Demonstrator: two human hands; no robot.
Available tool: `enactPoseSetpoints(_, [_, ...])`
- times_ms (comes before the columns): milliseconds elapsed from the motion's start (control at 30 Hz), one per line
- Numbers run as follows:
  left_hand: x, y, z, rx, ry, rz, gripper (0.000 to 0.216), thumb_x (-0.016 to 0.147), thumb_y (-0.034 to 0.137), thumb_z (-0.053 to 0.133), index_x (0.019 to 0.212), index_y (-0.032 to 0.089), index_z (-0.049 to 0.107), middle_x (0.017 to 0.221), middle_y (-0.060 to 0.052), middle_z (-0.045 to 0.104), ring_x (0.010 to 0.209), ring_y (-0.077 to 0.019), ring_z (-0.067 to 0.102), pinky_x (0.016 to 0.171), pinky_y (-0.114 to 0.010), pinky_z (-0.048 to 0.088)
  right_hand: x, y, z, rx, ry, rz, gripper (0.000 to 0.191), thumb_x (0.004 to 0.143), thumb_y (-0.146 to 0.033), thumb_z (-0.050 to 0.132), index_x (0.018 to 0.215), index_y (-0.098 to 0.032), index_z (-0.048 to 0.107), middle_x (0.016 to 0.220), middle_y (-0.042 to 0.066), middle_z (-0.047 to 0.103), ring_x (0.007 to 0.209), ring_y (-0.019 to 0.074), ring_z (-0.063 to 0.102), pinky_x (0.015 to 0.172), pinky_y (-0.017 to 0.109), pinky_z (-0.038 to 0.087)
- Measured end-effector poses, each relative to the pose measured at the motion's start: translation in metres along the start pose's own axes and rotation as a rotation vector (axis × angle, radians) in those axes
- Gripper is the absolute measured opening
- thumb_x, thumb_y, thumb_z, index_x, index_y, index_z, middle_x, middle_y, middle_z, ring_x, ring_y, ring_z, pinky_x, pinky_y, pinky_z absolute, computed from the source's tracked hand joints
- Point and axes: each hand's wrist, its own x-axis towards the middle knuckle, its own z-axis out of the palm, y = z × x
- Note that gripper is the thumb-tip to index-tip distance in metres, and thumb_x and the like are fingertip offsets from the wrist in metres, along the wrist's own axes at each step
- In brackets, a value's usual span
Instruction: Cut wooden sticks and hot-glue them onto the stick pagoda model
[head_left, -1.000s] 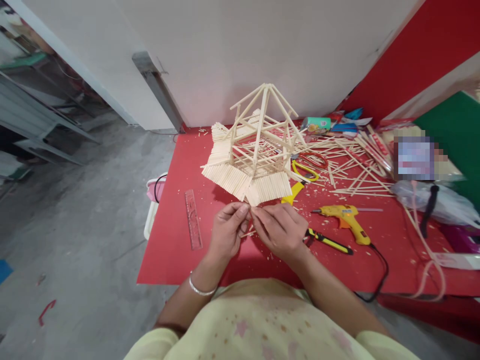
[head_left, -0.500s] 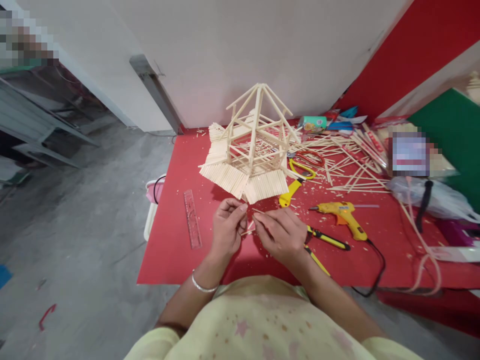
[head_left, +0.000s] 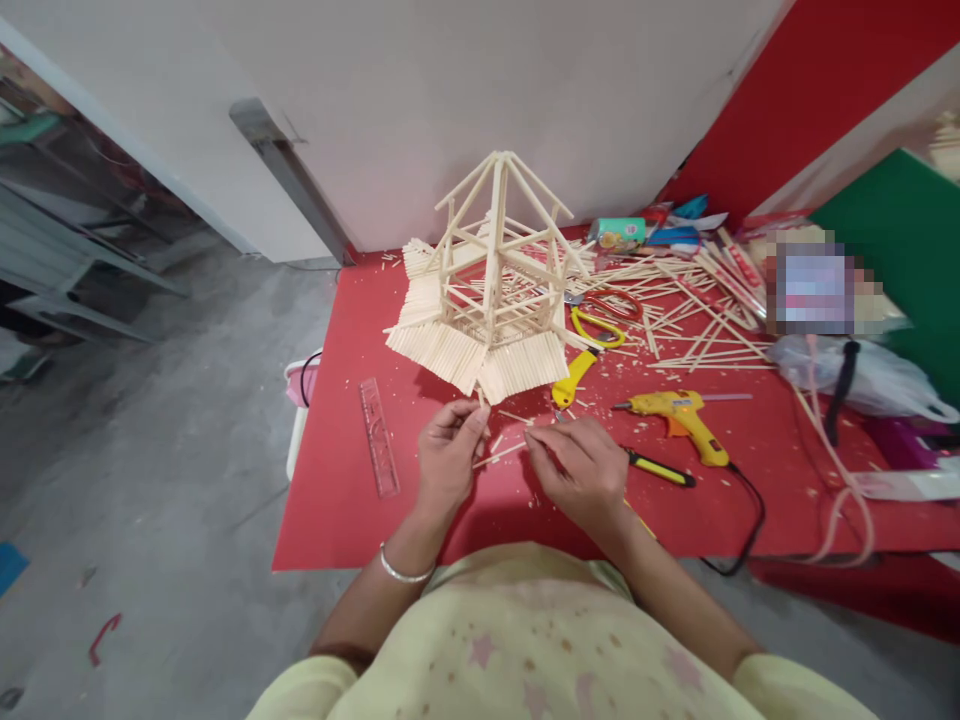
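Observation:
Just in front of the wooden stick model (head_left: 491, 270), a pagoda-like frame with a skirt of tightly laid sticks, are both hands. My left hand (head_left: 450, 455) is closed, thumb against the fingers, pinching a short thin wooden stick (head_left: 482, 398) near the model's front corner. To its right, my right hand (head_left: 581, 465) has its fingertips pressed together; what they hold, if anything, is too small to make out. A thin stick (head_left: 502, 455) lies between the hands, its right end near my right fingertips. Whether they touch it I cannot tell.
On the red table (head_left: 322, 510) are a clear ruler (head_left: 379, 437) at left, yellow-handled scissors (head_left: 600, 330), a cutter knife (head_left: 660, 468) and a yellow glue gun (head_left: 679, 410) with a trailing cord. Loose sticks (head_left: 697, 320) and plastic bags (head_left: 862, 375) lie at the right.
My right hand has moved away from my left, widening the gap between them. The thin stick between the hands now shows more. The whole view has shifted slightly.

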Motion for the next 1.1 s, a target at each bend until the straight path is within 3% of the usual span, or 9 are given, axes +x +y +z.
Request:
enactPoseSetpoints(200, [-0.014,-0.024,-0.023,0.078,-0.05,-0.078,0.031,0.076,0.042,0.083,0.087,0.017,0.068,0.062,0.004,0.062,0.047,-0.0047,0.049,0.044,-0.015,0.037,-0.017,0.037,-0.018,-0.138,-0.113,0.263,0.016,0.092,-0.027,0.064,0.104,-0.023,0.073,0.1,0.008,0.075,0.092,0.0206,0.068,0.084,0.034,0.052])
enactPoseSetpoints(367, [-0.021,-0.04,-0.021,0.053,-0.173,-0.204,0.032,0.081,0.044,0.079,0.089,0.017,0.064,0.069,0.002,0.063,0.048,-0.004,0.047,0.044,-0.016,0.034,-0.036,0.06,-0.048,-0.35,-0.327,0.341,0.037,0.091,-0.041,0.061,0.121,-0.021,0.067,0.11,0.013,0.072,0.103,0.0279,0.064,0.086,0.04,0.05])
enactPoseSetpoints(533, [-0.025,-0.05,-0.014,-0.013,-0.24,-0.274,0.032,0.084,0.044,0.076,0.086,0.017,0.06,0.069,0.003,0.059,0.048,-0.004,0.044,0.042,-0.016,0.031,-0.062,0.041,-0.08,-0.556,-0.724,0.366,0.077,0.082,-0.043,0.065,0.149,-0.013,0.042,0.139,0.023,0.056,0.124,0.0393,0.053,0.097,0.052,0.045])
enactPoseSetpoints(700, [-0.027,-0.053,-0.005,-0.078,-0.25,-0.296,0.032,0.084,0.043,0.075,0.084,0.018,0.055,0.07,0.003,0.057,0.048,-0.0046,0.043,0.043,-0.018,0.03,-0.068,0.02,-0.087,-0.651,-0.812,0.503,0.079,0.079,-0.034,0.061,0.15,-0.007,0.04,0.128,0.026,0.057,0.115,0.0414,0.054,0.091,0.054,0.047])
enactPoseSetpoints(800, [-0.033,-0.056,-0.002,-0.095,-0.245,-0.293,0.032,0.088,0.043,0.071,0.083,0.018,0.052,0.069,0.004,0.054,0.048,-0.0047,0.041,0.045,-0.019,0.03,-0.069,0.023,-0.09,-0.454,-0.753,0.604,0.075,0.077,-0.031,0.059,0.147,-0.009,0.046,0.123,0.022,0.058,0.114,0.0391,0.055,0.095,0.053,0.046])
enactPoseSetpoints(900, [-0.04,-0.063,-0.001,-0.045,-0.25,-0.295,0.031,0.092,0.045,0.066,0.083,0.018,0.052,0.065,0.005,0.051,0.051,-0.0056,0.04,0.048,-0.02,0.031,-0.068,0.025,-0.1,0.103,-0.758,0.821,0.066,0.075,-0.029,0.054,0.14,-0.017,0.054,0.122,0.014,0.062,0.116,0.0328,0.057,0.1,0.047,0.046])
enactPoseSetpoints(1000, [-0.045,-0.07,-0.001,-0.01,-0.256,-0.315,0.032,0.093,0.046,0.063,0.083,0.018,0.052,0.065,0.004,0.052,0.052,-0.0068,0.041,0.05,-0.02,0.033,-0.06,0.015,-0.103,0.722,-0.868,1.106,0.056,0.072,-0.034,0.054,0.125,-0.016,0.064,0.105,0.009,0.069,0.1,0.0284,0.064,0.089,0.041,0.052])
enactPoseSetpoints(1100, [-0.048,-0.072,0.002,-0.026,-0.271,-0.332,0.032,0.094,0.048,0.062,0.085,0.019,0.052,0.067,0.003,0.054,0.052,-0.0074,0.043,0.049,-0.021,0.033,-0.045,0.0,-0.095,0.946,-0.889,1.213,0.051,0.067,-0.034,0.061,0.115,-0.016,0.066,0.087,0.005,0.069,0.083,0.0245,0.065,0.081,0.038,0.053])
